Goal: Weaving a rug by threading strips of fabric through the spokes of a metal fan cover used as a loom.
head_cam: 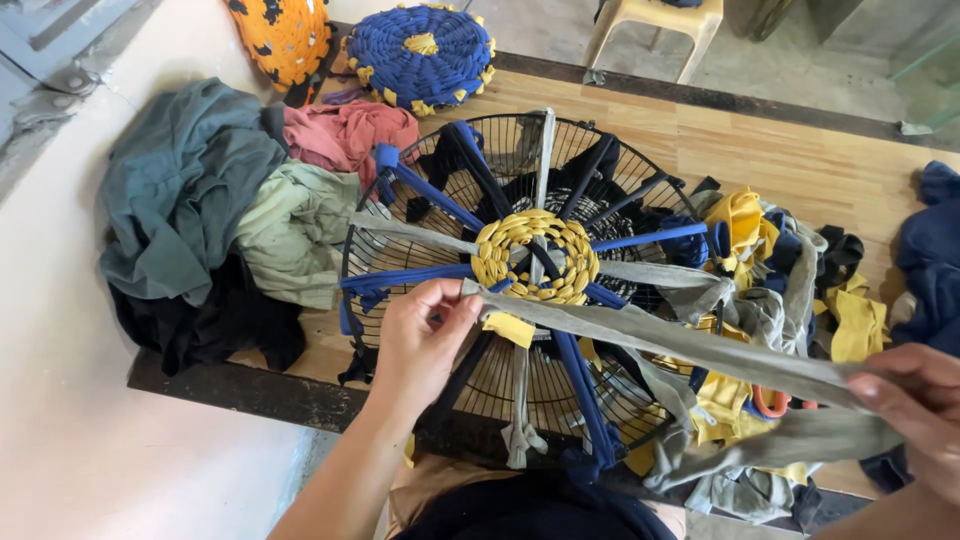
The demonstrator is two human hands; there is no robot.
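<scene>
A round black wire fan guard (pixel 400 215) lies flat on the wooden platform (pixel 800 165), strung with blue and grey cloth strips like spokes. A yellow woven disc (pixel 535 255) fills its centre. My left hand (pixel 425 335) pinches one end of a long grey cloth strip (pixel 660 340) at the disc's lower left edge. My right hand (pixel 915 415) grips the same strip at the far right, and the strip is stretched taut between the two hands across the guard.
Heaped teal, green, pink and black clothes (pixel 200 200) lie left of the guard. Yellow, grey and blue scraps (pixel 770 290) pile at the right, with orange-handled scissors (pixel 770 402) among them. A finished blue-and-yellow woven round (pixel 420 55), an orange one (pixel 285 35) and a plastic stool (pixel 660 25) stand behind.
</scene>
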